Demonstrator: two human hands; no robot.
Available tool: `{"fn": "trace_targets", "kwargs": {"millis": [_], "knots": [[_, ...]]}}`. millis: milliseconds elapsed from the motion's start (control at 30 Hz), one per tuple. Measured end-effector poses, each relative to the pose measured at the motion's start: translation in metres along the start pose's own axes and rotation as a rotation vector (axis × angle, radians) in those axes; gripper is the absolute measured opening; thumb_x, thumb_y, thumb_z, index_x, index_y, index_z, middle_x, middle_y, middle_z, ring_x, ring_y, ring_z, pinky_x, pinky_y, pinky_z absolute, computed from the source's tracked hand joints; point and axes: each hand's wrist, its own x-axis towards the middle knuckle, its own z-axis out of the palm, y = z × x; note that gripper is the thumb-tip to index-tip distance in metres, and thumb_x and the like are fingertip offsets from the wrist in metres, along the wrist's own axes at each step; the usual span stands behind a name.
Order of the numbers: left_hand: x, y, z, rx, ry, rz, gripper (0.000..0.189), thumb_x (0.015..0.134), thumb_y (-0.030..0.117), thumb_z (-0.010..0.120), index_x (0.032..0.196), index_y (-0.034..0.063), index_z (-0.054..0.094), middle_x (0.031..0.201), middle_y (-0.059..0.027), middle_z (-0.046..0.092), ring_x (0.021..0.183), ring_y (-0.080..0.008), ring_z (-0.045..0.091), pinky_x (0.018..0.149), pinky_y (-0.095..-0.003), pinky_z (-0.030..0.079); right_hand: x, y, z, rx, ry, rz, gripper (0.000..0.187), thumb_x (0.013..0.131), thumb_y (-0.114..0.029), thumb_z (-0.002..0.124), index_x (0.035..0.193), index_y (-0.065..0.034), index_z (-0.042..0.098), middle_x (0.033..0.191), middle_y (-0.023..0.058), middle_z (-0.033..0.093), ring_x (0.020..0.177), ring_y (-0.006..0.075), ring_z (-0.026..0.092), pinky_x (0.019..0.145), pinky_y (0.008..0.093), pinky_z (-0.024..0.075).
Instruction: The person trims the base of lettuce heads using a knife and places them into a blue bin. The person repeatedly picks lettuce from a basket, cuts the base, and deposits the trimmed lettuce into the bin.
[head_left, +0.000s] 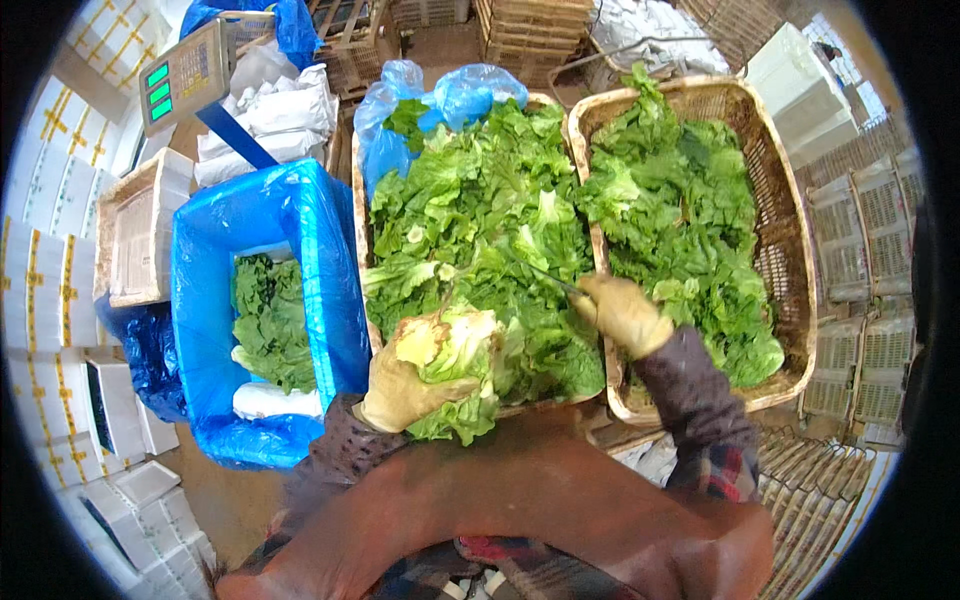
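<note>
My left hand (397, 386), in a pale yellow glove, grips a head of leafy lettuce (461, 352) with some yellowed leaves at its upper end. In my gloved right hand (622, 311) is a knife (553, 279), its thin blade pointing up and left over the greens. Both hands are above or beside the middle plastic crate (362, 247), which is heaped with green lettuce (480, 202). A second crate (806, 300), also full of lettuce (682, 195), stands to the right, just beyond my right hand.
On the left, a box lined with blue plastic (225, 420) holds lettuce (274, 322) and a white wrapped bundle (277, 401). Behind it rises a digital scale display (184, 75) on a blue post. White foam boxes (60, 270) line the far left; stacked crates (862, 300) stand right.
</note>
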Motion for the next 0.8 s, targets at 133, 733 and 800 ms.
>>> {"fn": "trace_targets", "kwargs": {"millis": [133,733,800], "knots": [[0.002,0.000,0.001,-0.044,-0.047,-0.060,0.075,0.069,0.047,0.091,0.127,0.0070,0.066,0.124,-0.0135,0.067,0.114,-0.0330,0.065,0.101,-0.0397,0.050,-0.007,-0.028,-0.004,-0.282,0.172,-0.195,0.019,0.100,-0.022,0.056,0.086,-0.0106,0.056,0.071,0.0047,0.060,0.054,0.0191,0.060,0.047,0.0314,0.0503],[0.034,0.022,0.092,-0.910,-0.509,-0.592,0.056,0.100,0.023,0.063,0.150,0.0067,0.043,0.140,-0.0141,0.056,0.126,-0.0265,0.057,0.114,-0.0389,0.040,-0.077,0.031,0.045,1.352,-0.073,0.254,0.056,0.090,-0.034,0.081,0.133,-0.0042,0.061,0.119,0.0094,0.069,0.107,0.0216,0.065,0.090,0.0333,0.0519],[0.062,0.016,0.080,-0.206,-0.725,-0.303,0.046,0.087,0.009,0.073,0.132,0.0104,0.063,0.134,-0.0150,0.061,0.125,-0.0304,0.058,0.115,-0.0463,0.041,-0.082,0.023,0.058,1.666,-0.214,0.388,0.066,0.088,-0.034,0.083,0.141,-0.0038,0.056,0.114,0.0060,0.064,0.100,0.0141,0.060,0.087,0.0292,0.0505]]}}
